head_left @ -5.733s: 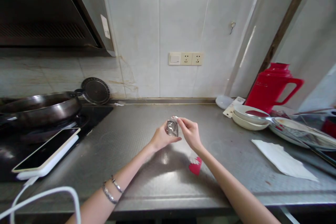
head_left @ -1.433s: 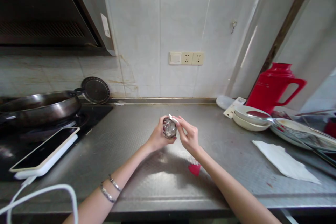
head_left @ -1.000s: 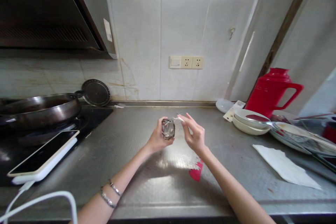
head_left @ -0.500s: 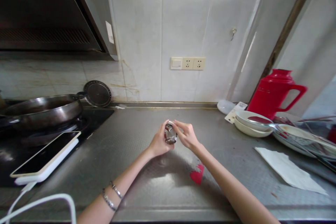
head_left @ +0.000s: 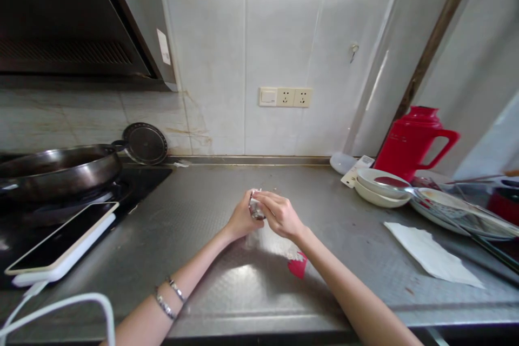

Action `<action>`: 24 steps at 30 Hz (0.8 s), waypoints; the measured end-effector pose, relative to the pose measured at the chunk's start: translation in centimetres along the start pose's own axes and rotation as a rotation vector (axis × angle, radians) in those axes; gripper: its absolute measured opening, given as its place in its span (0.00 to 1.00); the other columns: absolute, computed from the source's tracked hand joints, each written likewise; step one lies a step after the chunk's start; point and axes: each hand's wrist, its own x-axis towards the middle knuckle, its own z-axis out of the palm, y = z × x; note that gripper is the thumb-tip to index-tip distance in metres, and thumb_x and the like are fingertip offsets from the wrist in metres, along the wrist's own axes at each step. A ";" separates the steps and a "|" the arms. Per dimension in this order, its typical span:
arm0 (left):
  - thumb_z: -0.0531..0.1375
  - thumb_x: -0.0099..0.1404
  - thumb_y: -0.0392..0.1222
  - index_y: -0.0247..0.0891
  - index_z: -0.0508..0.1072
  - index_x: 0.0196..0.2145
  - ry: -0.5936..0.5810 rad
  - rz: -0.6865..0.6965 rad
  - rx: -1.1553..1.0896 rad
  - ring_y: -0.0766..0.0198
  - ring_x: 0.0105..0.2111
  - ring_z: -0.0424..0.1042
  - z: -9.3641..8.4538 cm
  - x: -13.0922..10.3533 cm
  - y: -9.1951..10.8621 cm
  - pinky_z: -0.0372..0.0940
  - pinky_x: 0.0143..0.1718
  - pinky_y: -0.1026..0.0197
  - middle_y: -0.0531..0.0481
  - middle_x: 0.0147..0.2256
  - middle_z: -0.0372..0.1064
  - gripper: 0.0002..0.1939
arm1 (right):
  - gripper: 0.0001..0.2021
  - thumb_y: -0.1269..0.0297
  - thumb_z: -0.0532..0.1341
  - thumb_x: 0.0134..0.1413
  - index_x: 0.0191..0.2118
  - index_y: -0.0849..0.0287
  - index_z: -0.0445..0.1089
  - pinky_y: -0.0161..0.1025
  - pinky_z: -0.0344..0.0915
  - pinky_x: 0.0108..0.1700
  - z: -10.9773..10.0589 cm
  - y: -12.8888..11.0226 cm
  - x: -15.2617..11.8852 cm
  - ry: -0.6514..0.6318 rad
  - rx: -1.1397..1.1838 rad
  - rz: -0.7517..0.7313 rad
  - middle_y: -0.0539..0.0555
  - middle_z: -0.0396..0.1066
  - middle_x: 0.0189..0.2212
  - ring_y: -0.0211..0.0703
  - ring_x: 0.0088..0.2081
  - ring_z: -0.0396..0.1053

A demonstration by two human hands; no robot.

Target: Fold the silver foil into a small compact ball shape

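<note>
My left hand (head_left: 240,218) is wrapped round a small rounded silvery thing (head_left: 255,211) with a crinkled, foil-like surface; its exact kind cannot be made out. From the right, my right hand (head_left: 279,214) reaches over it, with closed fingers pressed on its top and near side and covering part of it. Both hands are above the steel counter. A torn red patch (head_left: 298,265) with a pale ragged edge lies on the counter beside my right forearm.
On the left are a pan (head_left: 60,172) on the stove and a phone (head_left: 65,240) on a white block with a cable (head_left: 81,298). To the right stand a red thermos jug (head_left: 409,143), stacked bowls (head_left: 381,194), plates (head_left: 440,216) and a white paper sheet (head_left: 432,254).
My right hand has moved left over the silvery thing and now covers more of it. My left hand keeps its hold. The whole view has shifted slightly.
</note>
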 end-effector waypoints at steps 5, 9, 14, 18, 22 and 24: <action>0.64 0.41 0.28 0.36 0.54 0.52 0.046 -0.039 0.004 0.61 0.37 0.70 -0.1 0.1 -0.4 0.66 0.39 0.59 0.48 0.40 0.68 0.40 | 0.15 0.62 0.50 0.64 0.42 0.58 0.73 0.38 0.70 0.41 0.1 -0.9 0.0 0.034 0.181 0.146 0.56 0.77 0.37 0.44 0.39 0.74; 0.63 0.42 0.29 0.37 0.54 0.51 0.045 -0.067 -0.026 0.63 0.36 0.69 -0.1 0.0 0.0 0.65 0.38 0.61 0.48 0.41 0.66 0.38 | 0.17 0.55 0.53 0.61 0.36 0.61 0.76 0.34 0.65 0.32 0.0 0.2 0.1 0.359 0.286 0.535 0.53 0.75 0.28 0.42 0.31 0.71; 0.65 0.41 0.29 0.38 0.55 0.50 0.055 -0.094 -0.024 0.63 0.37 0.69 0.5 -0.3 0.4 0.64 0.39 0.61 0.49 0.40 0.66 0.38 | 0.20 0.52 0.55 0.59 0.37 0.63 0.76 0.35 0.64 0.33 0.1 2.6 0.1 0.482 0.388 0.698 0.53 0.74 0.28 0.42 0.31 0.68; 0.65 0.41 0.29 0.37 0.57 0.50 0.059 -0.102 -0.044 0.62 0.37 0.69 0.8 -0.5 0.7 0.64 0.38 0.61 0.50 0.39 0.67 0.37 | 0.18 0.53 0.56 0.58 0.38 0.62 0.76 0.36 0.67 0.36 1.2 2.5 -0.3 0.301 0.437 0.632 0.53 0.76 0.29 0.43 0.33 0.71; 0.64 0.42 0.29 0.36 0.57 0.49 0.045 -0.125 -0.066 0.64 0.33 0.69 0.8 -0.5 1.1 0.63 0.36 0.61 0.51 0.36 0.67 0.36 | 0.15 0.57 0.54 0.61 0.43 0.57 0.75 0.36 0.69 0.35 1.7 1.2 -0.9 0.259 0.282 0.519 0.53 0.78 0.33 0.42 0.33 0.73; 0.66 0.42 0.31 0.37 0.58 0.48 0.044 -0.132 -0.097 0.64 0.33 0.69 0.9 -0.4 1.1 0.64 0.36 0.61 0.52 0.36 0.68 0.35 | 0.15 0.60 0.52 0.62 0.46 0.55 0.74 0.38 0.71 0.41 1.7 0.8 -1.1 0.245 0.191 0.398 0.54 0.77 0.41 0.44 0.40 0.75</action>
